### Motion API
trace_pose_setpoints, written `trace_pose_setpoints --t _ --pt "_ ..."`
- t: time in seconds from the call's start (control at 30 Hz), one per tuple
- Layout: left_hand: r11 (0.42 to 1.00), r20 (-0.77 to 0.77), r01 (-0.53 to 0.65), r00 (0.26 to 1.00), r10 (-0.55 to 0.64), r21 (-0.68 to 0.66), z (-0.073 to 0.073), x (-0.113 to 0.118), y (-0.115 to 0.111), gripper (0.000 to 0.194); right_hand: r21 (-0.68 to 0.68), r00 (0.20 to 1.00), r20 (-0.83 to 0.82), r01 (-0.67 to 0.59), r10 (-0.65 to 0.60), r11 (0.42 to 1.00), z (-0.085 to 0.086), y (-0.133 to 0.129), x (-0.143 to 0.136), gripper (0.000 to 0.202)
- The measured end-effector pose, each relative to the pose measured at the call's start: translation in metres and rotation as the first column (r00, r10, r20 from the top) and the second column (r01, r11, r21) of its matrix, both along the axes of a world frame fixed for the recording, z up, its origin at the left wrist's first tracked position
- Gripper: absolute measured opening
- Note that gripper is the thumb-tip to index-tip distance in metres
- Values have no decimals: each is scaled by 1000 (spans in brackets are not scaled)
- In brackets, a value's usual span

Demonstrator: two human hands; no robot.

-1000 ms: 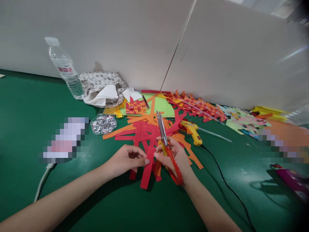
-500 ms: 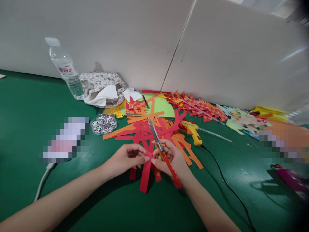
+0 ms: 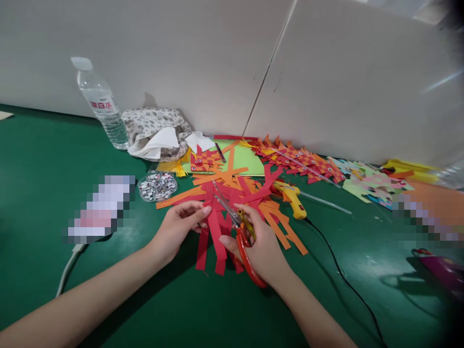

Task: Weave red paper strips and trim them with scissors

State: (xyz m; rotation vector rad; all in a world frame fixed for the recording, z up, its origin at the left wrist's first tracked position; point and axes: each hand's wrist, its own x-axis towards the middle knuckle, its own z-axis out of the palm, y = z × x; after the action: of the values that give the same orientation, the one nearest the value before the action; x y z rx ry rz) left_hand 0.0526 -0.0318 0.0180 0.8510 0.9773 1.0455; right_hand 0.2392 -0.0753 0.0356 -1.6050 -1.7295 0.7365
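My left hand pinches the upper end of a red paper strip between thumb and fingers. The strip hangs down toward the front of the green table. In my right hand is a pair of scissors with red handles, the fingers around the handles and the blades pointing up and left, slightly apart. The blades lie just right of the strip's upper end. Beneath both hands spreads a loose heap of red strips and orange strips.
A yellow glue gun with a black cord lies right of the heap. Behind it are woven paper fish. At the left stand a water bottle, a patterned tissue pouch, a box of googly eyes and a blurred-out phone.
My hands have moved apart, the left one slightly up and left with the red strip. The scissors, earlier resting across the right hand with blades closed, are now gripped with blades slightly apart.
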Motion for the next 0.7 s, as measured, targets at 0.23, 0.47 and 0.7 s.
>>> trace_pose_setpoints --t 0.23,0.47,0.7 --pt "983 54 -167 985 163 82 3 -1 1 27 4 975 222 -11 10 1000 0 -2 -3 65" --pt "978 97 -183 980 173 105 3 2 -1 23 17 968 250 -1 -3 1000 0 -2 -5 70" --pt "976 107 -186 979 174 110 6 3 -4 22 24 973 229 -23 16 999 1 -2 -5 70"
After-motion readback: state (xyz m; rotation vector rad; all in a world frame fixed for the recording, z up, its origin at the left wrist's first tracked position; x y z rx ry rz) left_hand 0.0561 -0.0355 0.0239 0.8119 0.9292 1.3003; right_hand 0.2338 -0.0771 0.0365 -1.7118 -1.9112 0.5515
